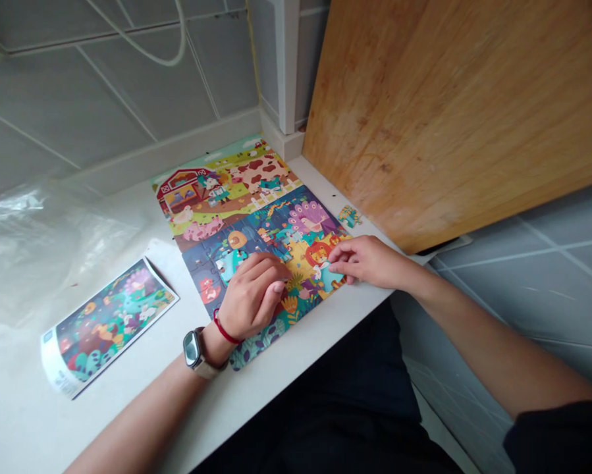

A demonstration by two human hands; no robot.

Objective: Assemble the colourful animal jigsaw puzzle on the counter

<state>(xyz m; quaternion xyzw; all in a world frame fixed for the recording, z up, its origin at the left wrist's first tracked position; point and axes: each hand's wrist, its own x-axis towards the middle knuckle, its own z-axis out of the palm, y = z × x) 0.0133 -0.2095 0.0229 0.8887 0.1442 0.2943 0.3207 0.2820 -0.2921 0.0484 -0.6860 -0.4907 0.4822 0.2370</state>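
Observation:
A jigsaw puzzle (296, 260) of animals in a dark forest lies on the white counter. My left hand (256, 289), with a watch (193, 349) and a red bracelet at its wrist, rests over the puzzle's middle with curled fingers. Whatever is under those fingers is hidden. At the right edge, my right hand (367, 261) has thumb and forefinger pinched at a puzzle piece (325, 270) in the lion picture. A teal loose piece (232, 263) lies on the puzzle, left of my left hand. Another loose piece (349, 216) sits on the counter beyond my right hand.
Behind, a farm-scene puzzle (211, 191) adjoins the forest one, with a teal piece (270, 184) on it. To the left are a curled picture sheet (112, 322) and clear plastic wrapping (43, 243). A wooden panel (424, 118) and tiled wall (118, 92) border the counter.

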